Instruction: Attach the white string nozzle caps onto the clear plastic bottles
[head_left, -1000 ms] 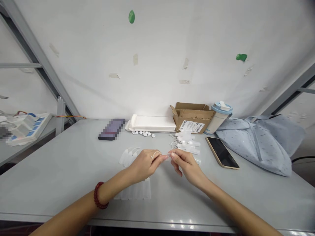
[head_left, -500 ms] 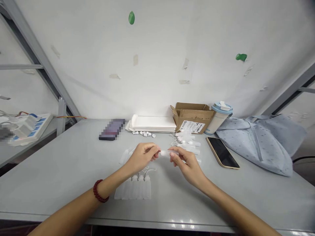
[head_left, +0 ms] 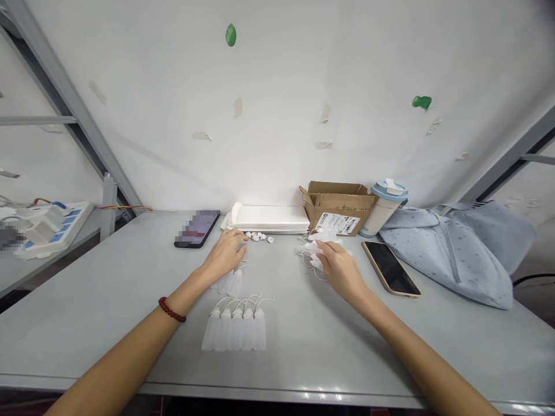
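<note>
My left hand (head_left: 225, 253) reaches forward with its fingers stretched out, and the fingertips touch a scatter of small white caps (head_left: 256, 236). It holds nothing I can see. Just under its wrist lie a few translucent squeeze bottles (head_left: 229, 282). My right hand (head_left: 336, 264) rests on a loose pile of small translucent bottles with thin tubes (head_left: 318, 238). Its fingers curl round one of them. Nearer to me, several capped bottles lie side by side in a row (head_left: 236, 328) on the grey table (head_left: 130, 289).
A stack of white trays (head_left: 271, 217) and an open cardboard box (head_left: 340, 207) stand against the wall. A lidded cup (head_left: 384, 208), a phone (head_left: 390, 268) and a blue cloth bag (head_left: 455, 248) lie on the right. A dark phone (head_left: 197, 228) lies on the left.
Both hands were together, pinching one bottle between them. They have parted: the left went forward to the caps, the right to the bottle pile. One more bottle lies in the near row.
</note>
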The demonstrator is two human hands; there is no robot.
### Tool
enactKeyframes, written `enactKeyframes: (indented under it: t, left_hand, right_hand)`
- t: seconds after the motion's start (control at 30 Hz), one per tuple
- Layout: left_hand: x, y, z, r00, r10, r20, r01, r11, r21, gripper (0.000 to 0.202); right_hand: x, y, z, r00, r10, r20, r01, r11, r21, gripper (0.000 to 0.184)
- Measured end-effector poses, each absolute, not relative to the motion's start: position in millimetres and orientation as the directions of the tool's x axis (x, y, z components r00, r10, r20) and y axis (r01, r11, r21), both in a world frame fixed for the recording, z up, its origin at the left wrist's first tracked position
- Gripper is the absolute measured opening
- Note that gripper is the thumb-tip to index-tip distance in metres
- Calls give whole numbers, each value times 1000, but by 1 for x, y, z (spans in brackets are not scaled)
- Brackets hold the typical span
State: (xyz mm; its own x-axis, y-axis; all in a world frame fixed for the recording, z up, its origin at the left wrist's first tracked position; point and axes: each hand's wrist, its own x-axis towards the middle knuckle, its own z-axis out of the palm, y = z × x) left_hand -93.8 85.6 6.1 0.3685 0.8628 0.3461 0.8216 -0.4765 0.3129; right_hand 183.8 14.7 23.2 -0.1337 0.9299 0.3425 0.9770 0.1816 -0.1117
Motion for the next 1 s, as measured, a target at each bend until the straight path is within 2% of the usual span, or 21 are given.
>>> enactKeyframes:
  t: [0.1, 0.33, 0.53, 0.63, 0.77, 0.83, 0.9, 1.0]
  left_hand:
    - [-98, 93, 0, 388, 863, 324, 817, -485, 313, 27]
    - [-97, 99, -6, 411, 859, 307, 811, -498, 308, 23]
    - [-99, 102, -9, 304, 885, 353, 860, -414, 298, 23]
    - [-104, 105, -10, 215, 895, 390, 895, -341, 289, 26]
    - [-108, 109, -12, 208, 898, 388, 898, -333, 288, 28]
    - [-107, 110, -13, 227, 897, 380, 889, -350, 295, 29]
    - [-106, 110, -14, 249, 893, 376, 878, -372, 302, 29]
    - [-105, 110, -15, 281, 881, 380, 858, -408, 311, 31]
  right_hand:
    - [188, 21, 20, -128, 944, 303, 990, 141, -22, 33]
    - [192, 26, 17, -99, 962, 253, 995, 99, 10, 28]
    - [190, 25, 15, -91, 961, 262, 996, 83, 40, 17]
    - [189, 24, 12, -100, 953, 285, 995, 90, 49, 20]
    - [187, 21, 11, -117, 934, 338, 993, 103, 57, 29]
    - [184, 17, 14, -174, 901, 396, 984, 177, 28, 30]
    - [178, 9, 16, -298, 839, 456, 933, 358, -49, 28]
    - [163, -8, 19, -526, 711, 467, 720, 665, -200, 26]
